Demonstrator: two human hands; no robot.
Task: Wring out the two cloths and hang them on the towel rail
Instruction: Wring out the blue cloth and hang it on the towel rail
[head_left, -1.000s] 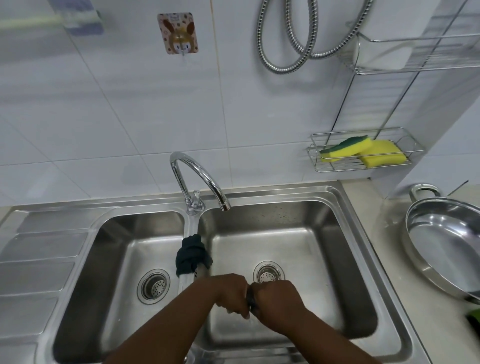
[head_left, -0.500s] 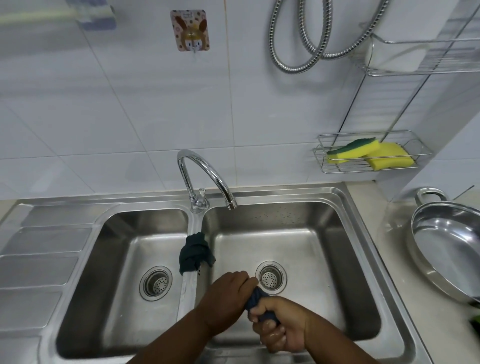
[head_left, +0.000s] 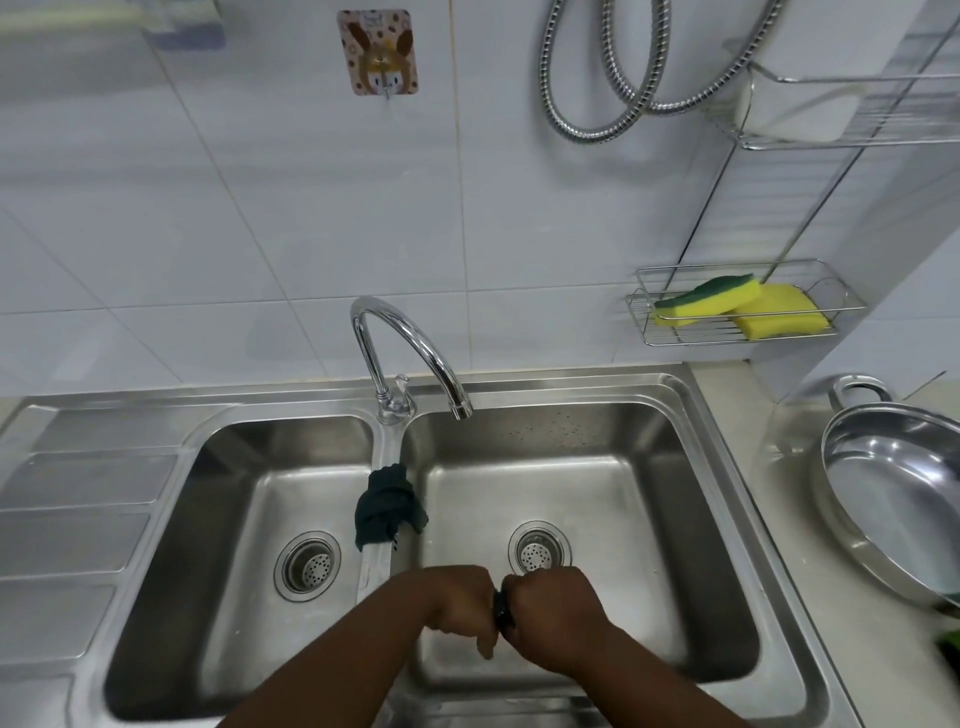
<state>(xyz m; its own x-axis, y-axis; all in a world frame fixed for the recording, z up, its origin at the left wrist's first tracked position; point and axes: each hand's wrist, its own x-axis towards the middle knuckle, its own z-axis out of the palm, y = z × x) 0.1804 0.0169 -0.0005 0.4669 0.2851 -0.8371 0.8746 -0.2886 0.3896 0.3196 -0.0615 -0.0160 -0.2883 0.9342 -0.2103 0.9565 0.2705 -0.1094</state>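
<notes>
While both fists, left hand (head_left: 457, 605) and right hand (head_left: 553, 616), clench 1 dark twisted cloth (head_left: 502, 610), another cloth (head_left: 388, 506) drapes bunched.

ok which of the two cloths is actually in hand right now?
The dark cloth twisted between the left hand and right hand over the right basin. The other cloth lies untouched, draped on the divider between basins.

I see two bare forearms coming up from the bottom edge, with no sleeves showing on either. My left hand (head_left: 457, 605) and right hand (head_left: 558, 613) wear no gloves, rings, watch or bands that I can make out.
</notes>
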